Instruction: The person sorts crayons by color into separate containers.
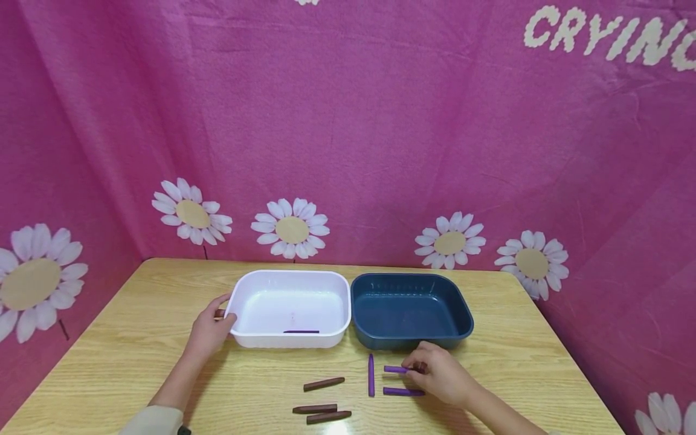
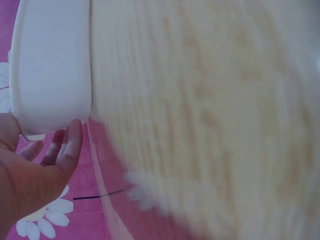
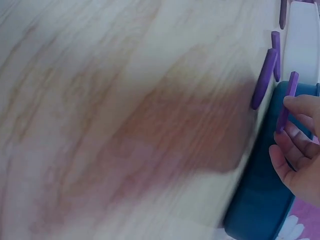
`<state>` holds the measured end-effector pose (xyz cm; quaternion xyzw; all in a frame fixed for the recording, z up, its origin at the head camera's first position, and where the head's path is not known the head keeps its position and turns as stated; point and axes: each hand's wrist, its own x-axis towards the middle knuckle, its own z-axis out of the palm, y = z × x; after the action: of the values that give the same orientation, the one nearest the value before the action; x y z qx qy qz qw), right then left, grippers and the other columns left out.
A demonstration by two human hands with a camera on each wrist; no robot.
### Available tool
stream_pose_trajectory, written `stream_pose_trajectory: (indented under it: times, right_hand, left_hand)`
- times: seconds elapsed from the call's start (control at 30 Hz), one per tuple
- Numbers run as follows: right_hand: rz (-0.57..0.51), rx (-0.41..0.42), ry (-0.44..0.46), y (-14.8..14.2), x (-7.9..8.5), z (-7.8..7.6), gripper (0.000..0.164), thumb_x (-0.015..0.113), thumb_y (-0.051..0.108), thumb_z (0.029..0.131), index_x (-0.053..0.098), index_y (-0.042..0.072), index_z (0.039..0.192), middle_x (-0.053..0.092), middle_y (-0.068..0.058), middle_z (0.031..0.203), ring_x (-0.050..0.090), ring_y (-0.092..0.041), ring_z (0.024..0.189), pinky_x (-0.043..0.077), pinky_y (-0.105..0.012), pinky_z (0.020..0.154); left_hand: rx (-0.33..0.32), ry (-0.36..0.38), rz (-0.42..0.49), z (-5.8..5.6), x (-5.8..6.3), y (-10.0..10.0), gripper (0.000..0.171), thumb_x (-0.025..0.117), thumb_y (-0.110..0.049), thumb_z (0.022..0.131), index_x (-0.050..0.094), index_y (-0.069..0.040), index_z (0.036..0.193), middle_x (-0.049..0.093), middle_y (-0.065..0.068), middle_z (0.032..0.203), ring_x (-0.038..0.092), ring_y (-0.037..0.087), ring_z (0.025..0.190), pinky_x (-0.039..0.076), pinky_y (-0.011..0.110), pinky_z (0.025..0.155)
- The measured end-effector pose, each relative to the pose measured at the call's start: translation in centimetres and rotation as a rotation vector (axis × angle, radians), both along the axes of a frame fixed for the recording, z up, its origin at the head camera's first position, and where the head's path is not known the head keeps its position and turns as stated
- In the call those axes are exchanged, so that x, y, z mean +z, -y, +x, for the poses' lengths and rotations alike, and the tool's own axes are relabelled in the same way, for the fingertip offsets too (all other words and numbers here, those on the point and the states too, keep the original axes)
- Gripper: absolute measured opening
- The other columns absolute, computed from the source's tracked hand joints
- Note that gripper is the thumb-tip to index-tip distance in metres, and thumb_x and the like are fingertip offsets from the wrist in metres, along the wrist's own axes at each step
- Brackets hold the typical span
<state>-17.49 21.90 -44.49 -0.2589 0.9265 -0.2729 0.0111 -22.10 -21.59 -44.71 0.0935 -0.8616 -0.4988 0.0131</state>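
Observation:
My left hand [image 1: 211, 329] grips the left rim of a white plastic basin [image 1: 288, 341], thumb over the edge and fingers along the outer wall. Between thumb and fingers, my right hand [image 1: 439, 373] pinches a purple crayon [image 3: 287, 102], raised off the table in the right wrist view, in front of the dark teal basin [image 1: 413, 341]. Two more purple crayons lie on the table beside that hand: one pointing away [image 1: 371, 376], another sideways [image 1: 401, 392]. A dark purple crayon [image 1: 302, 331] lies inside the white basin, at its near side.
Three brown crayons [image 1: 324, 384] lie on the wooden table [image 1: 261, 386] in front of the white basin. The two basins stand side by side. Behind the table hangs a pink curtain [image 1: 348, 133] with daisies.

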Motion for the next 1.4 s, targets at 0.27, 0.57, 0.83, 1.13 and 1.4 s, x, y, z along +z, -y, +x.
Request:
stream_pose_trajectory:
  times: [0.27,0.57,0.83,1.13,1.4]
  right_hand:
    - [-0.002,0.037,-0.062,0.6,1.3,0.1,0.007,0.069,0.012,0.080,0.072,0.015,0.086,0.054,0.011,0.076,0.049,0.000,0.070,0.045,-0.015,0.059]
    - [-0.030,0.033,-0.059,1.2,3.2,-0.2,0.007,0.070,0.010,0.080,0.072,0.016,0.085,0.054,0.012,0.075,0.050,-0.002,0.069,0.048,-0.018,0.058]
    - [-0.029,0.061,-0.098,1.9,4.3,-0.5,0.008,0.070,0.009,0.081,0.072,0.014,0.087,0.054,0.011,0.076,0.050,-0.005,0.069,0.045,-0.015,0.058]
    - [-0.009,0.088,-0.153,2.9,4.6,-1.3,0.008,0.071,0.011,0.080,0.072,0.014,0.088,0.054,0.011,0.076,0.050,-0.003,0.070,0.044,-0.016,0.060]
    - [0.009,0.100,-0.158,3.8,4.9,-1.9,0.008,0.070,0.013,0.081,0.072,0.014,0.089,0.055,0.010,0.078,0.050,-0.002,0.070,0.044,-0.016,0.059]
  left_hand:
    - [0.004,0.003,0.006,0.1,0.0,0.1,0.055,0.048,-0.011,0.091,0.033,0.000,0.142,0.050,0.028,0.115,0.056,0.029,0.093,0.058,0.029,0.066]
    - [-0.004,-0.014,0.019,0.1,0.1,0.1,0.054,0.048,-0.011,0.090,0.034,0.001,0.141,0.051,0.029,0.114,0.058,0.029,0.092,0.059,0.029,0.065]
    - [-0.004,-0.034,0.009,0.0,-0.1,0.1,0.054,0.047,-0.010,0.090,0.034,0.002,0.141,0.053,0.030,0.113,0.060,0.027,0.090,0.058,0.026,0.063]
    - [-0.001,-0.041,0.019,0.1,-0.2,0.1,0.054,0.047,-0.009,0.089,0.035,0.002,0.140,0.053,0.030,0.112,0.060,0.029,0.091,0.058,0.028,0.064]
    - [0.009,-0.042,0.017,0.0,-0.5,0.1,0.054,0.048,-0.009,0.089,0.035,0.001,0.140,0.054,0.029,0.110,0.060,0.028,0.090,0.058,0.026,0.063]
